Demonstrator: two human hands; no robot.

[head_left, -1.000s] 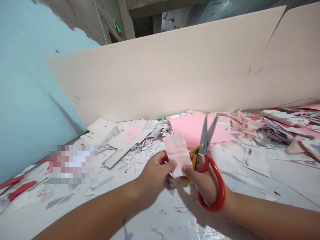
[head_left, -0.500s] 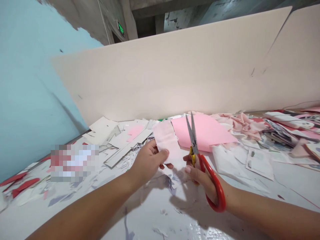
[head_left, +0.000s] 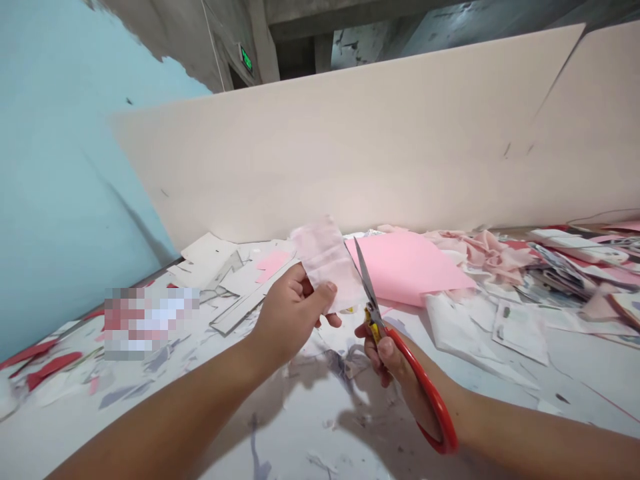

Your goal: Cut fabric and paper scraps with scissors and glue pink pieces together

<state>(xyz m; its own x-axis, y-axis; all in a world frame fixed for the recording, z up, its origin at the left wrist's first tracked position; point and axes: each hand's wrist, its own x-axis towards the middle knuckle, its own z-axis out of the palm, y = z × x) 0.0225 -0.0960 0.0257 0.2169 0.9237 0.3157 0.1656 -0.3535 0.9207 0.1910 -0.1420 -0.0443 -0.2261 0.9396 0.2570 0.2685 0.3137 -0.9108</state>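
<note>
My left hand is closed in a pinch on a small pale pink piece of paper, held upright above the table. My right hand grips red-handled scissors. Their blades are nearly together and point up and left, right beside the paper's right edge.
The white table is strewn with paper scraps. A pink sheet lies just behind the scissors, crumpled pink tissue and stacked printed papers to the right. White card pieces lie left. A tall beige board stands behind.
The left hand has lifted the pink piece up and left. The right hand let go of the paper, the scissor blades closed and tilted left towards the paper's edge.
</note>
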